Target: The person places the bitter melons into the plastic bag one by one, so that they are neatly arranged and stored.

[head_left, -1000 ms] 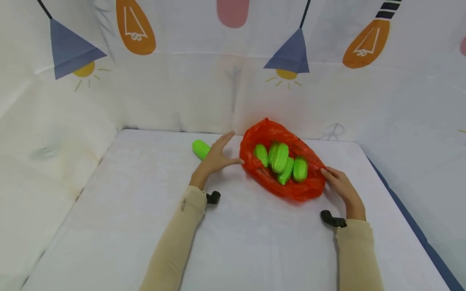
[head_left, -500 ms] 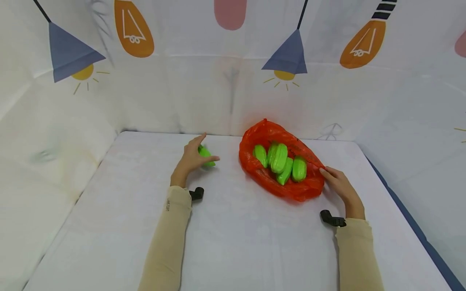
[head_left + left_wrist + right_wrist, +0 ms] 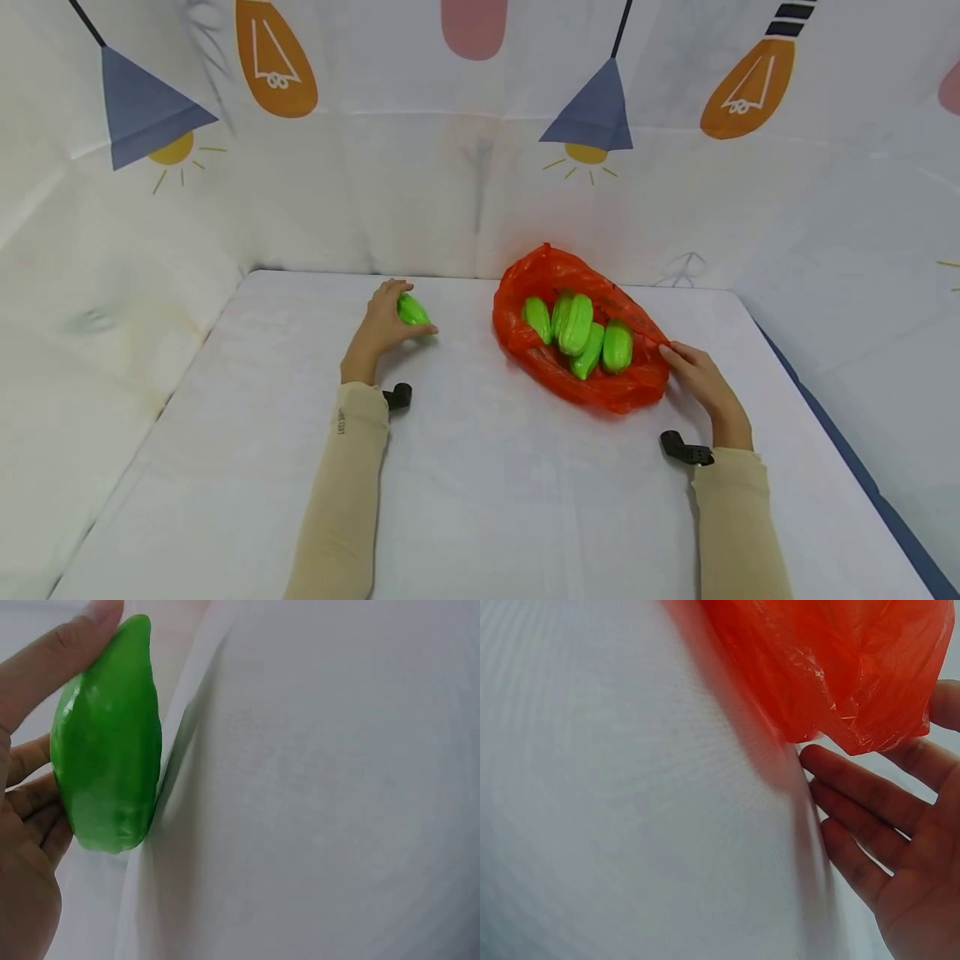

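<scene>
In the head view, my left hand (image 3: pixel 379 330) grips a glossy green ridged fruit (image 3: pixel 412 309) near the table's back edge, thumb on the near side and fingers on the far side. The left wrist view shows this fruit (image 3: pixel 111 746) tapering to a narrow tip beside the thumb. A red plastic bag (image 3: pixel 626 395) lies to the right, its mouth spread wide. Several similar green fruits (image 3: pixel 576 325) sit inside it. At the bag's right rim, my right hand (image 3: pixel 703 382) pinches the plastic between thumb and index finger; the other fingers (image 3: pixel 859 780) extend below the bag (image 3: pixel 855 667).
A white-covered table (image 3: pixel 480 483) bears everything. Right behind it hangs a pale curtain (image 3: pixel 375 192) printed with lamps and bulbs. Black wrist cameras are strapped to the left wrist (image 3: pixel 399 397) and the right wrist (image 3: pixel 686 450).
My left hand has moved left from beside the bag to the lone green fruit and closed around it. My right hand has kept its pinch on the bag's rim.
</scene>
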Demonstrator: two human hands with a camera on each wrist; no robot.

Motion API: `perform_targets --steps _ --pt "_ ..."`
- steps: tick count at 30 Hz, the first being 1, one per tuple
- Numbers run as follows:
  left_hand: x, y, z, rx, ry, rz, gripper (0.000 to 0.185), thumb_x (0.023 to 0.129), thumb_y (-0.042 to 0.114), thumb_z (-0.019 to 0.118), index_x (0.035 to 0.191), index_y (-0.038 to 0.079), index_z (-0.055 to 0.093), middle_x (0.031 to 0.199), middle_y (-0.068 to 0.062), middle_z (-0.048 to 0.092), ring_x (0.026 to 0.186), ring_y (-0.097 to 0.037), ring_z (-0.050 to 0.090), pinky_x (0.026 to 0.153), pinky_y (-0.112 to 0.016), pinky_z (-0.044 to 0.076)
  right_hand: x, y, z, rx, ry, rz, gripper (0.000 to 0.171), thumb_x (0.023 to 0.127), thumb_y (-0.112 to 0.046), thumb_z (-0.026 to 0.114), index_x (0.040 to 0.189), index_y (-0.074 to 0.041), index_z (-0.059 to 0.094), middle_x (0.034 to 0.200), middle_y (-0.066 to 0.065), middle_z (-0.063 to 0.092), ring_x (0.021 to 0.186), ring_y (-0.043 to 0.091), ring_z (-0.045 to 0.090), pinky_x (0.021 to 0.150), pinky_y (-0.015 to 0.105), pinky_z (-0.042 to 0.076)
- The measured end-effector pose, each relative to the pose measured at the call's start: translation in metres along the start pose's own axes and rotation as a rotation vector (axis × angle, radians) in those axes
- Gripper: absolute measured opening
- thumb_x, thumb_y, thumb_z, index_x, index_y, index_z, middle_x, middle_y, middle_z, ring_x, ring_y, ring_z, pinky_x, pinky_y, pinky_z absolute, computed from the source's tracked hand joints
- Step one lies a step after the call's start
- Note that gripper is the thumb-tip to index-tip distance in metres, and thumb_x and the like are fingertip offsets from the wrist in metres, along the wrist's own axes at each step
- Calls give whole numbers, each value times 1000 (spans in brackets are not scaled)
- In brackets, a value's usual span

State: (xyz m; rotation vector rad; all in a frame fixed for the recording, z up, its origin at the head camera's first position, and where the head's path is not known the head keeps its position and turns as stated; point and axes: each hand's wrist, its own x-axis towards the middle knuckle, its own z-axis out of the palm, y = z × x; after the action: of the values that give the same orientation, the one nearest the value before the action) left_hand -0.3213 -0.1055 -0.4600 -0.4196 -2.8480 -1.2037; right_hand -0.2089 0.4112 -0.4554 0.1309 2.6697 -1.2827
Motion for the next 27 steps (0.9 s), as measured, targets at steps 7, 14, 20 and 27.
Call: perform_targets --steps 7,14,20,27 --pt "-2 -8 -4 26 -22 -30 83 73 43 86 137 4 50 160 -15 21 151 -36 11 120 -55 19 2 -1 0 2 -5 -11 71 104 -48 35 149 7 30 147 34 34 135 48 29 111 70 23" --pt "-8 -9 -9 0 -14 -123 100 72 44 86 150 9 34 159 -19 4 145 -39 17 114 -58 30 2 0 0 1 -6 -6 72 104 -49 36 148 8 31 147 34 35 134 48 29 111 70 23" --pt "-6 -12 -10 -53 -23 -120 117 73 40 86 153 3 9 156 -23 5 139 -40 27 116 -54 30 1 -1 -1 -6 -12 10 73 103 -50 36 149 6 30 149 33 33 136 48 27 111 71 23" --pt "-5 -11 -9 -1 -84 -104 116 75 43 83 156 5 11 161 -20 3 146 -40 20 117 -56 28 1 0 -1 -10 -13 12 73 103 -50 35 149 6 30 149 33 32 137 49 27 110 71 23"
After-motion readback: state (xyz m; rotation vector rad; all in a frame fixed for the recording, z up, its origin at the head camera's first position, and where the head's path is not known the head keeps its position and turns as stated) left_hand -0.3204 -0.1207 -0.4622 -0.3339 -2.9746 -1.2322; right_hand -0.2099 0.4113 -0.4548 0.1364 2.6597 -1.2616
